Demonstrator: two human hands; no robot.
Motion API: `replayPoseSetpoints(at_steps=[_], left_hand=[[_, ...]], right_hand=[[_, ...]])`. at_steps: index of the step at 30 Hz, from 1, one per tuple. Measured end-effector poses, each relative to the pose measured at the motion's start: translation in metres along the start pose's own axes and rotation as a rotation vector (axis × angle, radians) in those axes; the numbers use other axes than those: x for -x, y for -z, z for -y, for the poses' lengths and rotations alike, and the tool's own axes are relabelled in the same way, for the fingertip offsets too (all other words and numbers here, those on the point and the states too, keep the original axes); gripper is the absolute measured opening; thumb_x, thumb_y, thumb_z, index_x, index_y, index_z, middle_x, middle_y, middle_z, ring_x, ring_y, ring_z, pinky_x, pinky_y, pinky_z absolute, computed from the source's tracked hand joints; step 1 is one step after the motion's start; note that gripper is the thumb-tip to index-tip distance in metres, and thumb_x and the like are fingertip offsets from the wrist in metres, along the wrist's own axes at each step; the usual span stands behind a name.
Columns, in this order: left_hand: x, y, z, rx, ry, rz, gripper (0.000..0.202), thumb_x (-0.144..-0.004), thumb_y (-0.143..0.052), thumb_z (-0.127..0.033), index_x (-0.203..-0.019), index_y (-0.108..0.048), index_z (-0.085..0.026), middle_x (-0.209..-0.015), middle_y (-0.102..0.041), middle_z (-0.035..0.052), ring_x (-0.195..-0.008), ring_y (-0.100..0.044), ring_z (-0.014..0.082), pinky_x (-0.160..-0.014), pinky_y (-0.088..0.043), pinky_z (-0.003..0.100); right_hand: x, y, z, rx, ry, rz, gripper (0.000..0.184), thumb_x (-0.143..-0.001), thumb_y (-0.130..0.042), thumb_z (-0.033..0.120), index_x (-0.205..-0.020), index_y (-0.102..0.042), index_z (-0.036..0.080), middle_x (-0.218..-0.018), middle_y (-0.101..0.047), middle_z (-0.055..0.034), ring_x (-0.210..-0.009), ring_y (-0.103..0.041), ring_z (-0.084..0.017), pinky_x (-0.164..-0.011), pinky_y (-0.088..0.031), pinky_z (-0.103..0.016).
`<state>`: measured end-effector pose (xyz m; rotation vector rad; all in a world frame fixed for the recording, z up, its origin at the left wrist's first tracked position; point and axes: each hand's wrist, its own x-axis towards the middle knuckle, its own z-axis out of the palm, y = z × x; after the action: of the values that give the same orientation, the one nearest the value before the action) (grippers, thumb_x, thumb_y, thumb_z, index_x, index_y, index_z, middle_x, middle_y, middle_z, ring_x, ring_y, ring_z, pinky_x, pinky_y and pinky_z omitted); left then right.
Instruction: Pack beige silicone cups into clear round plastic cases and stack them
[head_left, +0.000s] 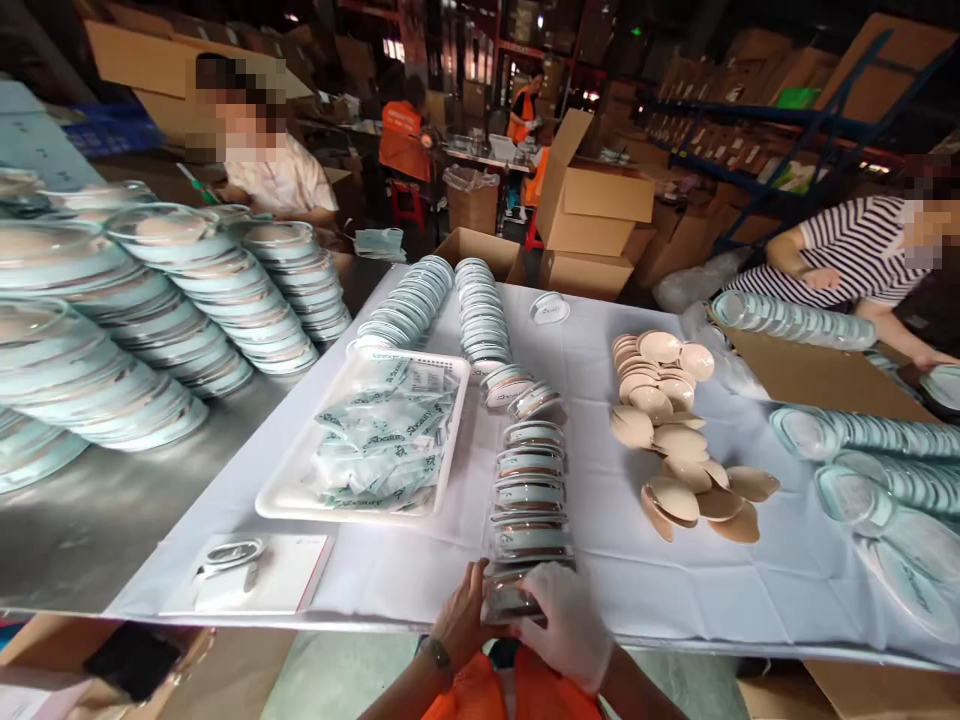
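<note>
My left hand [463, 620] is bare and my right hand [566, 625] wears a white glove. Both close round the near end of a row of round clear compact cases [529, 490] lying edge to edge on the white cloth, at the table's front edge. The case nearest me [506, 598] sits between my two hands. To the left stands a white tray [281, 492] of pale green sachets [382, 440]. Beige puffs [679, 440] lie in a loose heap to the right.
More case rows [480, 310] run toward the far side. Tall leaning stacks of lids [202, 290] fill the metal table at left. Clear lids [877, 450] lie at right by a person in stripes [847, 250]. Another person [270, 170] sits far left. Cartons [592, 215] stand behind.
</note>
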<state>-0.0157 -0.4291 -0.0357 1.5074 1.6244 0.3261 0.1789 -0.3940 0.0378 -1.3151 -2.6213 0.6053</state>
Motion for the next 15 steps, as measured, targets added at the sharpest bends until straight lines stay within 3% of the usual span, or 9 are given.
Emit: replayPoseSetpoints(at_steps=[3, 5, 7, 9, 12, 14, 15], left_hand=[[-0.002, -0.017, 0.002, 0.084, -0.002, -0.073, 0.073, -0.079, -0.065, -0.019, -0.149, -0.041, -0.016, -0.144, -0.054, 0.0186, -0.121, -0.068, 0.0317, -0.099, -0.055, 0.039], [-0.006, -0.029, -0.004, 0.104, 0.035, -0.120, 0.074, -0.077, -0.059, -0.011, -0.149, -0.041, -0.015, -0.147, -0.052, 0.0194, -0.122, -0.068, 0.0298, -0.101, -0.054, 0.037], [-0.011, -0.039, -0.012, 0.152, 0.055, -0.178, 0.080, -0.074, -0.058, -0.008, -0.151, -0.041, -0.017, -0.152, -0.050, 0.0185, -0.130, -0.064, 0.0283, -0.107, -0.052, 0.035], [-0.013, -0.048, -0.018, 0.211, 0.072, -0.250, 0.086, -0.073, -0.060, -0.010, -0.155, -0.039, -0.020, -0.159, -0.046, 0.0173, -0.142, -0.055, 0.0282, -0.116, -0.047, 0.037], [-0.002, -0.064, -0.021, 0.263, 0.200, -0.388, 0.104, -0.067, -0.074, -0.022, -0.162, -0.031, -0.022, -0.170, -0.032, 0.0178, -0.158, -0.031, 0.0376, -0.128, -0.032, 0.051], [0.010, -0.080, -0.022, 0.389, 0.317, -0.494, 0.111, -0.065, -0.082, -0.034, -0.163, -0.031, -0.030, -0.170, -0.035, 0.0134, -0.158, -0.029, 0.0410, -0.127, -0.033, 0.056], [0.016, -0.089, -0.024, 0.473, 0.354, -0.541, 0.107, -0.066, -0.083, -0.041, -0.162, -0.034, -0.035, -0.166, -0.043, 0.0106, -0.156, -0.034, 0.0409, -0.125, -0.037, 0.055]], right_hand=[[0.015, -0.003, -0.040, 0.328, 0.224, -0.298, 0.072, -0.057, -0.078, 0.026, -0.127, -0.066, 0.025, -0.136, -0.064, -0.0166, -0.122, -0.060, -0.038, -0.101, -0.050, -0.052], [0.017, -0.008, -0.063, 0.487, 0.333, -0.406, 0.077, -0.050, -0.068, 0.014, -0.126, -0.064, 0.026, -0.141, -0.060, -0.0160, -0.130, -0.054, -0.038, -0.108, -0.041, -0.054], [0.014, -0.013, -0.077, 0.537, 0.391, -0.453, 0.074, -0.051, -0.064, 0.012, -0.123, -0.062, 0.025, -0.139, -0.061, -0.0136, -0.131, -0.052, -0.035, -0.112, -0.034, -0.053], [0.011, -0.015, -0.086, 0.528, 0.456, -0.488, 0.062, -0.059, -0.068, 0.019, -0.120, -0.062, 0.025, -0.135, -0.063, -0.0130, -0.128, -0.053, -0.033, -0.113, -0.032, -0.051], [-0.001, -0.009, -0.103, 0.432, 0.610, -0.521, 0.050, -0.074, -0.072, 0.040, -0.120, -0.062, 0.025, -0.131, -0.063, -0.0138, -0.126, -0.055, -0.034, -0.109, -0.038, -0.051], [-0.026, 0.007, -0.123, 0.293, 0.638, -0.511, 0.057, -0.082, -0.066, 0.053, -0.130, -0.058, 0.023, -0.138, -0.060, -0.0162, -0.132, -0.053, -0.036, -0.107, -0.044, -0.052], [-0.048, 0.019, -0.134, 0.202, 0.571, -0.514, 0.060, -0.086, -0.062, 0.056, -0.135, -0.055, 0.022, -0.142, -0.059, -0.0176, -0.134, -0.052, -0.037, -0.107, -0.046, -0.052]])
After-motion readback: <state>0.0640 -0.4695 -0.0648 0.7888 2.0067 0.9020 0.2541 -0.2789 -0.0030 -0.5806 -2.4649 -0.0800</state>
